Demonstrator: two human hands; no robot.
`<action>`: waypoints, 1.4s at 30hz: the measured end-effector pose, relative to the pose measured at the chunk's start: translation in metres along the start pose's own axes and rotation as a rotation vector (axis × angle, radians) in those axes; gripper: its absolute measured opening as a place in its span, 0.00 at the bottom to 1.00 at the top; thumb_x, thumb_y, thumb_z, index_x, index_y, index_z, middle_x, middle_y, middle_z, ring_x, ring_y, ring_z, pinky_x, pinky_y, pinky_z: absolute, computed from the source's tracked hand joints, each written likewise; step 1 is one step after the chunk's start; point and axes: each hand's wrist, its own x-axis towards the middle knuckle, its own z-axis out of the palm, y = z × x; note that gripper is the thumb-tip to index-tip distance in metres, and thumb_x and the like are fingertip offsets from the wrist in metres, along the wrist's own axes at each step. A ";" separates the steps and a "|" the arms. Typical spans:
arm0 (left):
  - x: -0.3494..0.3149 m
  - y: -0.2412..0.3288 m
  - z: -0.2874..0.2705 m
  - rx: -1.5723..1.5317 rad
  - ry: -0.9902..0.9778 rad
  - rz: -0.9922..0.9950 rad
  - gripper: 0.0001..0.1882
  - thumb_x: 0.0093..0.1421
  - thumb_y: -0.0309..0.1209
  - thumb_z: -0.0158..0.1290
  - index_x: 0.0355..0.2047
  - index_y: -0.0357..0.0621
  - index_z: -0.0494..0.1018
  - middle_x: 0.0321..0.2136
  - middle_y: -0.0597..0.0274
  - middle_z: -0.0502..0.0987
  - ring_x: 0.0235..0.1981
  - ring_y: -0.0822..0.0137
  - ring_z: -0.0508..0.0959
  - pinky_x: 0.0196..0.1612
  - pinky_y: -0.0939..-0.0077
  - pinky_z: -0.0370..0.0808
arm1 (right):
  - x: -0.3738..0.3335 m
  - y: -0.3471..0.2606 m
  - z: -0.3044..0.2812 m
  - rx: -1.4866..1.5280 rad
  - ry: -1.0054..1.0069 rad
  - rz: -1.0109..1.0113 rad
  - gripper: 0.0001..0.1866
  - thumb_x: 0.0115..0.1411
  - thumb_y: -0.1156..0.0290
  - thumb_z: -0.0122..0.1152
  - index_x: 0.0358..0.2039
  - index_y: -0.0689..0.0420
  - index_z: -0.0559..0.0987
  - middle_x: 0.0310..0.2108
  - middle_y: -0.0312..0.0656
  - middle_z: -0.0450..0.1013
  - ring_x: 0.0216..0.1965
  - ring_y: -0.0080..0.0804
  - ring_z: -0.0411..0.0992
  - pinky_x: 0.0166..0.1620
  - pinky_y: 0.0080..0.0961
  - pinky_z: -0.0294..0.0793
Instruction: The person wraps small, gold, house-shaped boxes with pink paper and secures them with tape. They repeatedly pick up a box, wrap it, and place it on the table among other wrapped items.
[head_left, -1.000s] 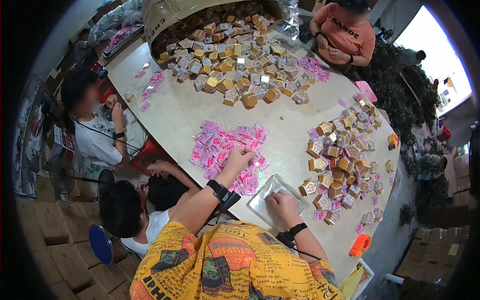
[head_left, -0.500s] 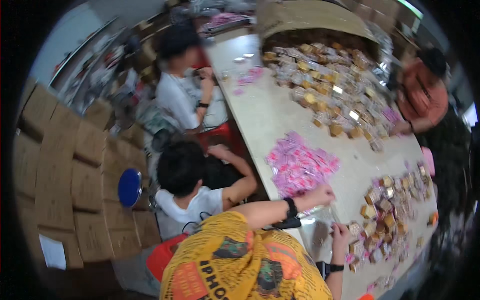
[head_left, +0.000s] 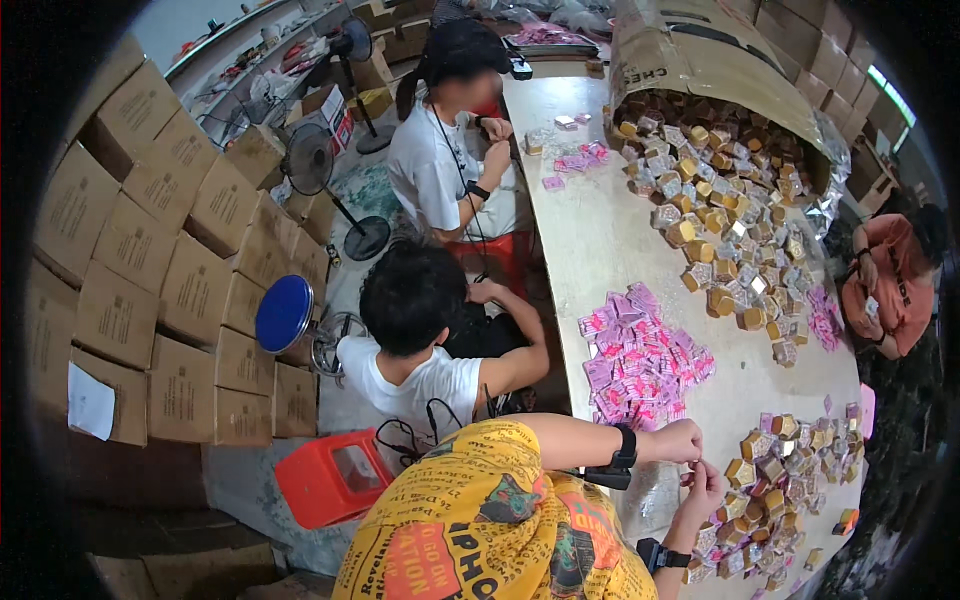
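Above the near part of the table my left hand (head_left: 680,441) and my right hand (head_left: 703,487) are close together, fingers pinched. Whatever lies between the fingertips is too small to make out. Beside my left hand, toward the far side, lies a heap of pink printed packets (head_left: 645,360). To the right of my hands spreads a pile of small gold-coloured boxes in clear wrapping (head_left: 775,480), with pink packets among them. Under my hands there is a shiny clear plastic patch (head_left: 650,495) on the table.
A big carton (head_left: 700,50) on its side spills many wrapped gold boxes (head_left: 720,240) across the pale table (head_left: 570,240). Two people in white shirts (head_left: 415,370) sit at left, one in orange (head_left: 890,290) at far right. A red stool (head_left: 335,480), fans and stacked cartons (head_left: 190,290) stand at left.
The view has shifted, so the table and people appear farther right and lower. My hands, apart before, are now close together at the fingertips.
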 end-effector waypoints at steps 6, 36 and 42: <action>0.001 0.006 -0.009 0.017 0.032 0.094 0.07 0.45 0.27 0.54 0.19 0.35 0.78 0.15 0.51 0.77 0.15 0.67 0.75 0.20 0.70 0.71 | 0.005 -0.005 -0.001 -0.027 -0.070 -0.021 0.06 0.60 0.75 0.57 0.35 0.63 0.78 0.28 0.40 0.75 0.21 0.21 0.70 0.25 0.16 0.68; -0.013 0.069 -0.045 0.680 -0.200 0.548 0.10 0.48 0.28 0.57 0.25 0.36 0.68 0.28 0.51 0.69 0.28 0.50 0.73 0.31 0.60 0.72 | 0.023 0.000 0.016 0.585 -0.123 0.264 0.03 0.61 0.77 0.56 0.30 0.61 0.73 0.24 0.43 0.75 0.22 0.28 0.73 0.27 0.20 0.74; 0.007 0.089 -0.064 0.700 -0.416 0.701 0.07 0.51 0.28 0.54 0.27 0.38 0.69 0.27 0.55 0.69 0.30 0.55 0.75 0.33 0.65 0.74 | 0.036 -0.018 0.013 0.631 -0.243 0.369 0.06 0.60 0.77 0.56 0.26 0.63 0.75 0.23 0.46 0.74 0.22 0.32 0.73 0.25 0.22 0.73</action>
